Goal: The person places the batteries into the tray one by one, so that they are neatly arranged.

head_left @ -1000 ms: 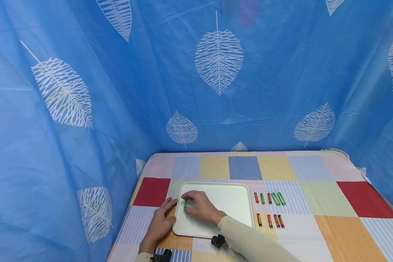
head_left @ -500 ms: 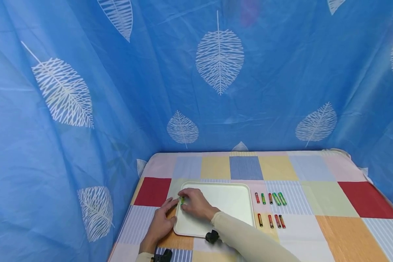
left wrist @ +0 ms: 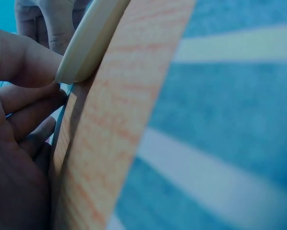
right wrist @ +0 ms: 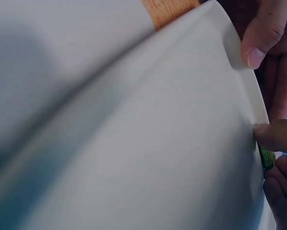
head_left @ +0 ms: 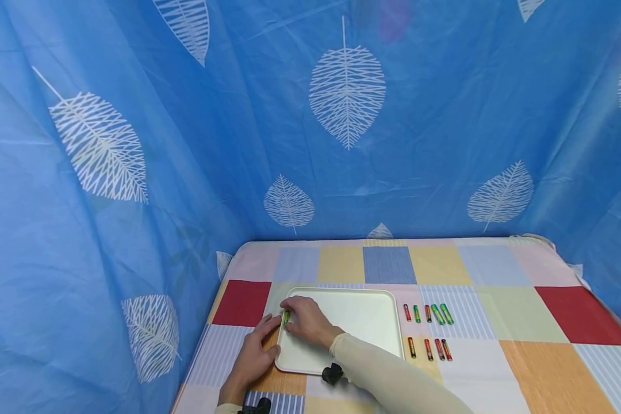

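Right hand (head_left: pixel 311 323) pinches a green cylindrical battery (head_left: pixel 287 317) at a white rectangular tray's (head_left: pixel 368 322) 9 o'clock; left hand (head_left: pixel 252 355), apparently uncurled, touches its edge.

Left hand (head_left: pixel 253 352) and right hand (head_left: pixel 307 322) bare. Right sleeve (head_left: pixel 388 371) long, plain pale cream, smooth cloth; narrow at cuff, broader toward elbow. Left sleeve (head_left: pixel 227 408) similar pale cream, just small piece showing at bottom edge of head view. Right wrist camera (head_left: pixel 333 374) small, black, compact, rounded outline. Left wrist camera (head_left: pixel 259 406) also black, rounded at top, partly cut off by frame. Markings too small to tell.
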Action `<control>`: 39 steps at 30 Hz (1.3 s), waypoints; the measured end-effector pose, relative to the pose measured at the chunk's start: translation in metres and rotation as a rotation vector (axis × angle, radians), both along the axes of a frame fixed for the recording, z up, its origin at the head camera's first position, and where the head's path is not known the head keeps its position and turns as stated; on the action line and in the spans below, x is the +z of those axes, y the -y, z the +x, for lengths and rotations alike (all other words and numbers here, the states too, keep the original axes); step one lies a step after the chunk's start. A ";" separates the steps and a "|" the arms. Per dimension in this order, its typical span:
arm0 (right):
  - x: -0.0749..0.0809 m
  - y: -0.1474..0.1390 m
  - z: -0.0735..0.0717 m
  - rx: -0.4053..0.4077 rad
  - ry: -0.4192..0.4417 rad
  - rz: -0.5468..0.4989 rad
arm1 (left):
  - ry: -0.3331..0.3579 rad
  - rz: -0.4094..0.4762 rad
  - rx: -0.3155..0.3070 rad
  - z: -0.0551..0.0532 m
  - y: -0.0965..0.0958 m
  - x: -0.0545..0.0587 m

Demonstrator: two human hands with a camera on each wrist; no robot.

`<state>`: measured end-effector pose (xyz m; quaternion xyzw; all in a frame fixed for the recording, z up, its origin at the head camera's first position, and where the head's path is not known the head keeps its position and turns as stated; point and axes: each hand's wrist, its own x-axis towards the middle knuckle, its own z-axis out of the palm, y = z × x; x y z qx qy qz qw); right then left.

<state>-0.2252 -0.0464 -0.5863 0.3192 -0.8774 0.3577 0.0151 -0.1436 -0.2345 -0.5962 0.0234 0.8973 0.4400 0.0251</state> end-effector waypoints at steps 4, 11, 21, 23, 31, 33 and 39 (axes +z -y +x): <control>0.002 0.000 0.001 -0.011 -0.005 0.024 | -0.007 0.007 -0.004 0.000 0.000 0.000; 0.006 -0.003 0.002 0.002 0.017 0.046 | -0.017 0.035 0.000 0.000 -0.001 0.002; 0.009 -0.013 -0.002 0.048 0.052 0.012 | 0.000 -0.003 0.018 0.002 -0.003 0.002; 0.010 -0.017 -0.004 0.061 0.067 -0.005 | 0.002 0.000 0.017 0.003 -0.002 0.002; 0.020 -0.037 -0.009 0.103 0.198 -0.080 | -0.001 -0.002 0.013 0.004 -0.001 0.001; 0.021 -0.043 -0.010 0.112 0.217 -0.097 | 0.000 -0.003 0.013 0.004 -0.002 0.001; 0.026 -0.063 -0.012 0.129 0.252 -0.118 | 0.011 -0.002 0.024 0.005 -0.004 0.001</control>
